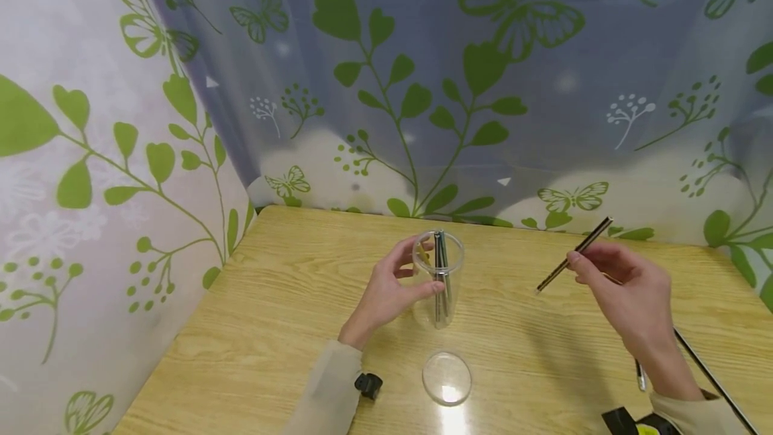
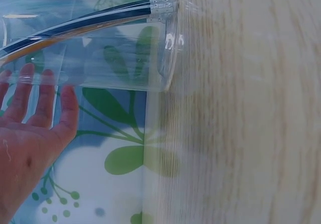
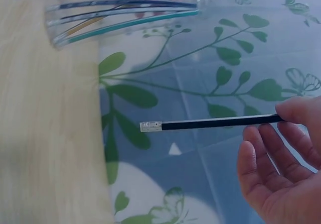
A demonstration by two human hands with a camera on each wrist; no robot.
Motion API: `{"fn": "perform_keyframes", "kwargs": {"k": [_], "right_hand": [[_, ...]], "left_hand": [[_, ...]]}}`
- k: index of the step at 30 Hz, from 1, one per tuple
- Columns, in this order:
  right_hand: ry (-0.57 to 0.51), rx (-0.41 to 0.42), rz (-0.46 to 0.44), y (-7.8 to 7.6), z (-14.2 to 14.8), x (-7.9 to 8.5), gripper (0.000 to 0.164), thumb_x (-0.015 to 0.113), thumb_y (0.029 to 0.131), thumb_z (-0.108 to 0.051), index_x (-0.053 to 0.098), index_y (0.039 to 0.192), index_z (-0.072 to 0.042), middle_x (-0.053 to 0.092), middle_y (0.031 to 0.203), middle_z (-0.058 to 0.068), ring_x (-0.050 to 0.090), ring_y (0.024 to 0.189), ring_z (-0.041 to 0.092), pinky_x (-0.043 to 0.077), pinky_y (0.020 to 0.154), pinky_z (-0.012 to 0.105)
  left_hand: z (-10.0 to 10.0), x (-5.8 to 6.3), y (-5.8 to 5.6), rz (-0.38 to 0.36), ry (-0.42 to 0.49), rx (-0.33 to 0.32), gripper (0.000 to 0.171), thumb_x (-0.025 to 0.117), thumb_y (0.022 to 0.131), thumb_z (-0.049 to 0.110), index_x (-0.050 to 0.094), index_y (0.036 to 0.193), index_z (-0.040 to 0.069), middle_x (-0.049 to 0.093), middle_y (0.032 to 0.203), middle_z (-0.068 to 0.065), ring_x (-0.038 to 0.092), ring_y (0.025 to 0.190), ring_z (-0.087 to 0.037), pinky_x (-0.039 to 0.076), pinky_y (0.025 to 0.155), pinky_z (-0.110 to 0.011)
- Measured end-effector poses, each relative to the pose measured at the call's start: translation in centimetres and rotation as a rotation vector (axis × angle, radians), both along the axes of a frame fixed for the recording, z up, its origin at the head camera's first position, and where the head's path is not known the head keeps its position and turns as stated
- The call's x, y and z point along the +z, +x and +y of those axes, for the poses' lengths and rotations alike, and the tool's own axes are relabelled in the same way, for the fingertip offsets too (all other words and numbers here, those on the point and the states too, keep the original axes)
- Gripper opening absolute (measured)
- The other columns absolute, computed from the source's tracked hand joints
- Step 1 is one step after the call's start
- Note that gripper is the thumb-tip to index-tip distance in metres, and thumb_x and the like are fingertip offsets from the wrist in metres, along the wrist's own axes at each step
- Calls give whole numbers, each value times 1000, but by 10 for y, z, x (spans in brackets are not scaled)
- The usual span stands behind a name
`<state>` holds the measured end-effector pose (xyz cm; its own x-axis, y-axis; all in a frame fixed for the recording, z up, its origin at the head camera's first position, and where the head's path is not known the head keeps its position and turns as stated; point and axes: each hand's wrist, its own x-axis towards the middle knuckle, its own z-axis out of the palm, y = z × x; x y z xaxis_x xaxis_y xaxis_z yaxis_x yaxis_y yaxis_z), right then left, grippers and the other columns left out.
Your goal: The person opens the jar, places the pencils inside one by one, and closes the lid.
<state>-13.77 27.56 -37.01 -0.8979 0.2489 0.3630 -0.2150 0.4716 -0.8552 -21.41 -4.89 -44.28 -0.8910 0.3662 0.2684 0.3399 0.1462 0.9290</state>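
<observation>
A tall clear plastic jar [image 1: 457, 291] stands upright on the wooden table, holding several pencils [image 1: 441, 254]. Dark blue, grey, yellow-orange and teal pencils [image 3: 130, 24] show through its wall in the right wrist view. My left hand [image 1: 386, 291] grips the jar from the left, thumb across the front and fingers behind. To the right of the jar, my right hand [image 1: 631, 297] pinches a black pencil [image 1: 552, 276] between thumb and fingertips. That pencil tilts above the table, and its silver ferrule and white eraser [image 3: 150, 126] point down.
In front of the jar, a round clear lid [image 1: 447, 379] lies flat. Another dark pencil [image 1: 640, 374] lies partly hidden beside my right wrist, near a long thin black rod [image 1: 712, 371]. A patterned curtain [image 1: 386, 153] hangs along the table's back edge.
</observation>
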Motion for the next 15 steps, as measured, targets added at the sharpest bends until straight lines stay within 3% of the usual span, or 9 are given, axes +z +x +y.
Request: {"fn": "perform_keyframes", "kwargs": {"k": [2, 9, 15], "right_hand": [[-5, 0, 33, -1, -3, 6, 17, 75, 93, -9, 70, 107, -1, 73, 87, -23, 71, 74, -1, 58, 68, 14], [-44, 48, 120, -5, -16, 23, 14, 73, 93, -4, 69, 105, 3, 74, 88, -16, 72, 75, 1, 59, 68, 17], [-58, 62, 186, -8, -27, 36, 13, 73, 91, 0, 71, 103, 4, 75, 85, -12, 72, 71, 5, 58, 66, 16]], "left_hand": [[1, 1, 0, -1, 0, -5, 78, 85, 84, 27, 47, 152, 26, 58, 148, -7, 57, 129, -21, 48, 106, -47], [1, 2, 1, -3, 9, 6, 76, 86, 83, 26, 49, 148, 36, 59, 147, -4, 57, 128, -20, 49, 105, -47], [-1, 1, 1, 9, 15, 3, 76, 86, 83, 26, 49, 148, 36, 60, 146, -4, 58, 128, -19, 49, 105, -47]]}}
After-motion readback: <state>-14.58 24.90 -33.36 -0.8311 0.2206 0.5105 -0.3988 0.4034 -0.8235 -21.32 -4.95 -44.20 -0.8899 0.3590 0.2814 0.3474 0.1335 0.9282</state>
